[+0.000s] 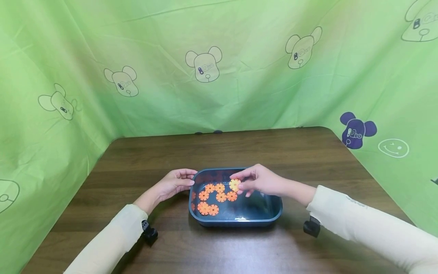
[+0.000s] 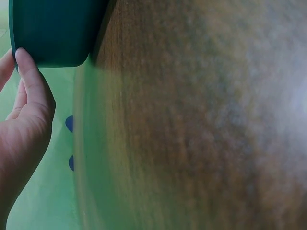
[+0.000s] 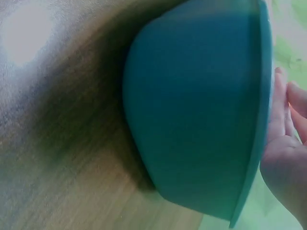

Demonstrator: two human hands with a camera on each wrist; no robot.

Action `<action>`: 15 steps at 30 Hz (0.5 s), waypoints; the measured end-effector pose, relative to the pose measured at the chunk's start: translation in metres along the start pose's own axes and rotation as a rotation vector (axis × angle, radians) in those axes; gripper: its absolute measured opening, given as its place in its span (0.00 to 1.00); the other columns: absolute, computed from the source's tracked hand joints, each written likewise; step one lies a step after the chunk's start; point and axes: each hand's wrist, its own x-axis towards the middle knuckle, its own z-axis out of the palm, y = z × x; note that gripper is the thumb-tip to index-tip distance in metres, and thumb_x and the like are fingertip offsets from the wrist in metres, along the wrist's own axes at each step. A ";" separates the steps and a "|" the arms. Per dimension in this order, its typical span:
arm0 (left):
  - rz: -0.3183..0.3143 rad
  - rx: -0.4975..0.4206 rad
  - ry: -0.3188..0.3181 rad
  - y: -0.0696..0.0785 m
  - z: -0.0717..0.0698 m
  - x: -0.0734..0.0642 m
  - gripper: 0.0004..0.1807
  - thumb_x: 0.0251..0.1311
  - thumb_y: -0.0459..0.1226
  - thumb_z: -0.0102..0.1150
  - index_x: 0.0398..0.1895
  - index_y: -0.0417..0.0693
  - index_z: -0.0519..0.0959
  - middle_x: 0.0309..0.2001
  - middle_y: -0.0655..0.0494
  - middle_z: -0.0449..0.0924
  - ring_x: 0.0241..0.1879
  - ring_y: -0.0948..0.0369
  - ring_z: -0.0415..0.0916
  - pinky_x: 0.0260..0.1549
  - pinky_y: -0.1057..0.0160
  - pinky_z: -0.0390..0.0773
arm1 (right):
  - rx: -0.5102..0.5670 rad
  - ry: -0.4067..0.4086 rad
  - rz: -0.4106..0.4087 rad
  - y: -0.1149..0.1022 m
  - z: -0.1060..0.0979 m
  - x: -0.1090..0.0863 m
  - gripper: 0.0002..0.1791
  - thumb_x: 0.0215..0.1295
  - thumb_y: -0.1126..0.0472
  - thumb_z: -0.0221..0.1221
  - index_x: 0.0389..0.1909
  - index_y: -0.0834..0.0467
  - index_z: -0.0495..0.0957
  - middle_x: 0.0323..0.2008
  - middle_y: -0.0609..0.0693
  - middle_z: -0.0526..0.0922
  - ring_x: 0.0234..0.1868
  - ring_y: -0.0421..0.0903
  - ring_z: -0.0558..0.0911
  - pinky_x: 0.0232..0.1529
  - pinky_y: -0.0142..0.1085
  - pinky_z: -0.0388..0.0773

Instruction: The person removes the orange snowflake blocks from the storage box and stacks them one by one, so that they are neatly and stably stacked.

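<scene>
On the table stands a dark blue, rounded rectangular plastic box (image 1: pixel 239 220). Its left rim is held between the thumb and fingers of my left hand (image 1: pixel 176 184); in the left wrist view those fingertips (image 2: pixel 24 55) are right at the rim. My right hand (image 1: pixel 258 180) reaches over the box and pinches a yellow-orange notched snowflake disc (image 1: pixel 234 185) between thumb and fingers. Several orange snowflake discs (image 1: pixel 203 208) lie in the left half of the box. In the right wrist view, the box wall (image 3: pixel 196 105) hides the discs, and my right hand shows beyond the rim.
The brown wood-grain table (image 1: pixel 154 152) extends around the box. Green curtain cloth (image 1: pixel 239 102) with bear-head prints hangs behind and along both sides. A black wrist device is on each forearm, one below the left sleeve (image 1: pixel 113 232), the other below the right.
</scene>
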 end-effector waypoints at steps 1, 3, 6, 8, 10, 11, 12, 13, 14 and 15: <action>0.000 0.001 0.000 0.000 0.000 0.000 0.25 0.62 0.27 0.58 0.63 0.29 0.67 0.45 0.49 0.74 0.43 0.59 0.76 0.44 0.63 0.80 | -0.003 0.002 -0.003 0.000 -0.002 -0.001 0.22 0.63 0.70 0.62 0.58 0.71 0.74 0.42 0.62 0.85 0.42 0.62 0.83 0.36 0.50 0.83; -0.001 0.001 -0.001 0.000 0.000 0.000 0.26 0.62 0.27 0.58 0.63 0.29 0.67 0.46 0.48 0.74 0.44 0.59 0.76 0.44 0.63 0.80 | -0.005 0.006 -0.006 -0.001 -0.006 -0.003 0.23 0.62 0.70 0.62 0.59 0.70 0.74 0.45 0.61 0.84 0.43 0.60 0.84 0.37 0.47 0.83; -0.005 0.000 -0.002 0.000 0.000 0.000 0.26 0.62 0.27 0.58 0.63 0.29 0.67 0.46 0.48 0.75 0.44 0.59 0.76 0.44 0.63 0.80 | 0.004 0.021 -0.007 -0.001 -0.013 -0.005 0.24 0.62 0.70 0.63 0.59 0.70 0.74 0.46 0.63 0.83 0.44 0.61 0.83 0.37 0.45 0.83; -0.008 -0.001 -0.003 0.000 0.000 0.000 0.26 0.63 0.27 0.57 0.63 0.29 0.66 0.46 0.48 0.75 0.44 0.59 0.77 0.44 0.63 0.80 | 0.015 0.035 -0.004 -0.001 -0.017 -0.007 0.25 0.61 0.70 0.64 0.60 0.71 0.73 0.45 0.65 0.83 0.45 0.62 0.83 0.38 0.45 0.83; -0.011 -0.002 -0.001 0.000 0.000 0.000 0.26 0.62 0.26 0.57 0.63 0.29 0.66 0.46 0.48 0.75 0.44 0.59 0.77 0.44 0.63 0.80 | 0.016 0.055 -0.008 -0.001 -0.022 -0.009 0.26 0.61 0.70 0.64 0.60 0.72 0.72 0.44 0.66 0.83 0.43 0.60 0.84 0.38 0.47 0.83; -0.011 -0.002 0.001 0.000 0.000 0.000 0.26 0.62 0.26 0.57 0.63 0.28 0.67 0.46 0.48 0.75 0.43 0.59 0.76 0.44 0.63 0.80 | 0.014 0.066 -0.011 0.000 -0.025 -0.010 0.27 0.61 0.70 0.64 0.60 0.72 0.71 0.44 0.66 0.83 0.42 0.59 0.84 0.39 0.48 0.83; -0.011 -0.004 0.003 0.000 0.001 0.000 0.26 0.62 0.26 0.57 0.63 0.28 0.67 0.46 0.48 0.75 0.43 0.59 0.76 0.43 0.63 0.80 | 0.012 0.080 -0.015 0.000 -0.028 -0.011 0.27 0.60 0.70 0.64 0.60 0.73 0.71 0.44 0.66 0.83 0.41 0.57 0.85 0.39 0.50 0.82; -0.011 -0.005 0.006 0.001 0.001 0.000 0.25 0.62 0.26 0.57 0.63 0.28 0.67 0.46 0.48 0.75 0.43 0.59 0.76 0.43 0.63 0.80 | 0.016 0.091 -0.020 0.001 -0.032 -0.012 0.28 0.60 0.70 0.64 0.60 0.73 0.71 0.45 0.66 0.82 0.41 0.56 0.85 0.39 0.50 0.82; -0.011 -0.005 0.007 0.001 0.001 0.000 0.25 0.62 0.26 0.57 0.63 0.29 0.67 0.46 0.48 0.75 0.43 0.59 0.76 0.43 0.63 0.80 | 0.012 0.104 -0.026 0.001 -0.035 -0.013 0.28 0.60 0.71 0.64 0.61 0.74 0.70 0.46 0.66 0.82 0.40 0.55 0.85 0.39 0.51 0.82; -0.011 -0.006 0.008 0.001 0.001 0.000 0.25 0.62 0.26 0.57 0.63 0.29 0.67 0.46 0.48 0.75 0.43 0.59 0.76 0.43 0.64 0.80 | 0.013 0.119 -0.030 0.002 -0.038 -0.014 0.28 0.59 0.71 0.65 0.61 0.74 0.70 0.46 0.65 0.82 0.39 0.54 0.85 0.39 0.52 0.82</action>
